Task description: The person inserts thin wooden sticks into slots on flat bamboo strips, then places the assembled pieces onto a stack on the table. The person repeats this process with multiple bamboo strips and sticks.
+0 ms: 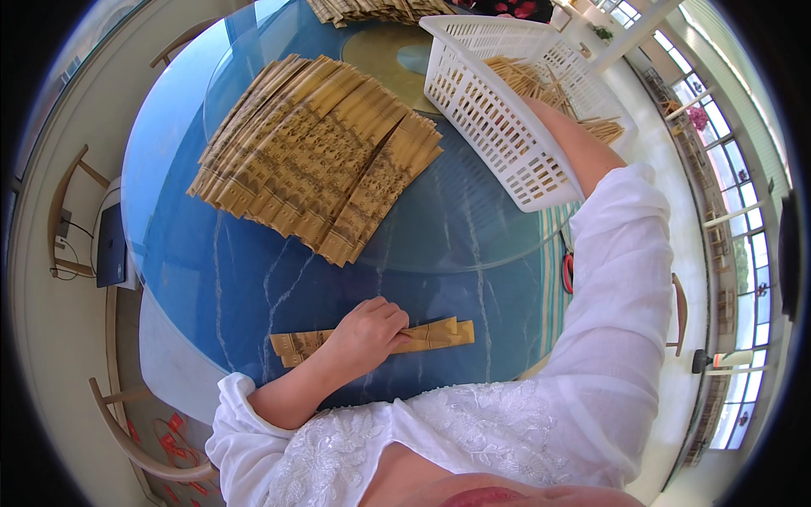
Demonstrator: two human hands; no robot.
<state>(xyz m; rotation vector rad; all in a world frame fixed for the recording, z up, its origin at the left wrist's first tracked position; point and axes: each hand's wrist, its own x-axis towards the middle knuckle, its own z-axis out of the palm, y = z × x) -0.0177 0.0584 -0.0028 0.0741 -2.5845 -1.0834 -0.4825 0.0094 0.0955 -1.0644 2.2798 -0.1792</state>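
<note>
My left hand [373, 331] rests near the table's front edge, its fingers curled and pinched on a flat golden-brown paper sleeve [443, 334]. A few such sleeves lie overlapped under it, with dark print on their left part. My right forearm [574, 139] reaches over the near side of a white plastic basket [498, 127]. Inside it lie many thin wooden chopsticks [528, 78]. The basket's wall hides my right hand, so its fingers do not show.
A large fanned stack of printed sleeves [304, 152] covers the middle of the glass turntable, with another pile [380, 8] at the far edge. Red-handled scissors [568, 272] lie by a striped cloth [551, 287] on the right. Wooden chairs [139, 448] surround the blue table [182, 279].
</note>
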